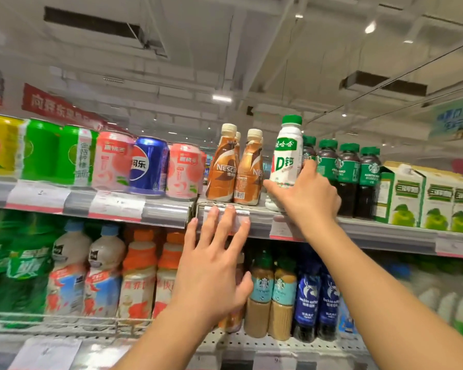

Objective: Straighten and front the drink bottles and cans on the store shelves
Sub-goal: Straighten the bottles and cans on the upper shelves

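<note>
right hand (305, 194) gripping white ad bottle (285, 161) on top shelf (358, 225); left hand (214, 265) spreading released fingers below.
bottle is leaning, thumb nearly touching nescafe bottles (235, 169); twisting it may be tipping them, or the dark bottles (342, 177) beyond the fingertips.

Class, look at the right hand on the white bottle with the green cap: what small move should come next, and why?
Probably set the white bottle down upright and turn its label to the front. The right hand grips its lower half, it leans slightly and looks lifted above the shelf edge, taller than the coffee bottles beside it. The left hand is open, holding nothing.
</note>
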`<state>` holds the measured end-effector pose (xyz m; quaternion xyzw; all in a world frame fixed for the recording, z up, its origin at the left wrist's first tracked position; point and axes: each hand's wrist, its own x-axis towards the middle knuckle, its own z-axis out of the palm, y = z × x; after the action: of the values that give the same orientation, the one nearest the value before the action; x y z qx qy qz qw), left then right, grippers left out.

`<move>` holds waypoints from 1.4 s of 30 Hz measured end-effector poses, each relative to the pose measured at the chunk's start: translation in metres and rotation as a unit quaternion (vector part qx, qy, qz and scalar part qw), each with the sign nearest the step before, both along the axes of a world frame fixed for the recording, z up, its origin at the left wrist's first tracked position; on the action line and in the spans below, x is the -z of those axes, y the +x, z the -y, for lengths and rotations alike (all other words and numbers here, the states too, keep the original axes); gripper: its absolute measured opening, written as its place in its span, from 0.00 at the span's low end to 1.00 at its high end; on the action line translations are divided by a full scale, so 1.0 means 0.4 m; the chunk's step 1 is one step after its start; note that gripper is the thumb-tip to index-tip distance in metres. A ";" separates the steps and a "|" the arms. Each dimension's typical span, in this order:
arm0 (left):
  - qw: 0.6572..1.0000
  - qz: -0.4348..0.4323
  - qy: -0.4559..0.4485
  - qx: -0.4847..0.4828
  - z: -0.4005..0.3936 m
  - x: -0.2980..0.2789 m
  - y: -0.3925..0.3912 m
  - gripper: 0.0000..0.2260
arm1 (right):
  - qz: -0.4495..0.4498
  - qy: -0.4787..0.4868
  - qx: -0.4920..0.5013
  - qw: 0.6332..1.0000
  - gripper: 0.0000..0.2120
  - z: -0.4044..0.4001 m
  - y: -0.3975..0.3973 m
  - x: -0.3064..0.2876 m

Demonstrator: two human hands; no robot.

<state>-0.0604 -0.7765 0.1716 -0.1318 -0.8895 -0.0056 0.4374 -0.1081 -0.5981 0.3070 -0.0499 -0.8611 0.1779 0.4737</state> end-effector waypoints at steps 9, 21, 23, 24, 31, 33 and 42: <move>0.999 0.016 -0.001 0.036 0.017 -0.002 -0.009 0.41 | -0.010 -0.081 -0.049 0.995 0.36 0.010 0.041 0.020; 0.996 0.083 -0.037 -0.021 -0.007 -0.040 0.050 0.39 | 0.029 -0.220 -0.293 0.930 0.25 -0.054 0.283 0.185; 0.995 0.100 -0.018 -0.014 -0.011 -0.039 0.074 0.37 | 0.043 -0.240 -0.309 0.919 0.27 -0.058 0.313 0.235; 0.994 0.106 -0.010 -0.006 -0.013 -0.031 0.091 0.36 | 0.054 -0.259 -0.322 0.909 0.28 -0.063 0.321 0.262; 0.979 0.201 0.039 0.021 -0.014 0.166 0.244 0.27 | 0.133 -0.368 -0.355 0.849 0.24 -0.086 0.368 0.474; 0.967 0.239 0.078 0.038 -0.012 0.225 0.296 0.26 | 0.148 -0.399 -0.400 0.812 0.24 -0.094 0.399 0.533; 0.916 0.399 0.039 0.019 0.072 0.504 0.423 0.26 | 0.263 -0.294 -0.379 0.837 0.18 -0.080 0.490 0.707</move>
<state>0.1088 -0.8052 -0.0298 -0.1187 -0.9865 -0.1009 0.0504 0.0878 -0.5659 0.0242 0.0982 -0.8122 0.5683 0.0877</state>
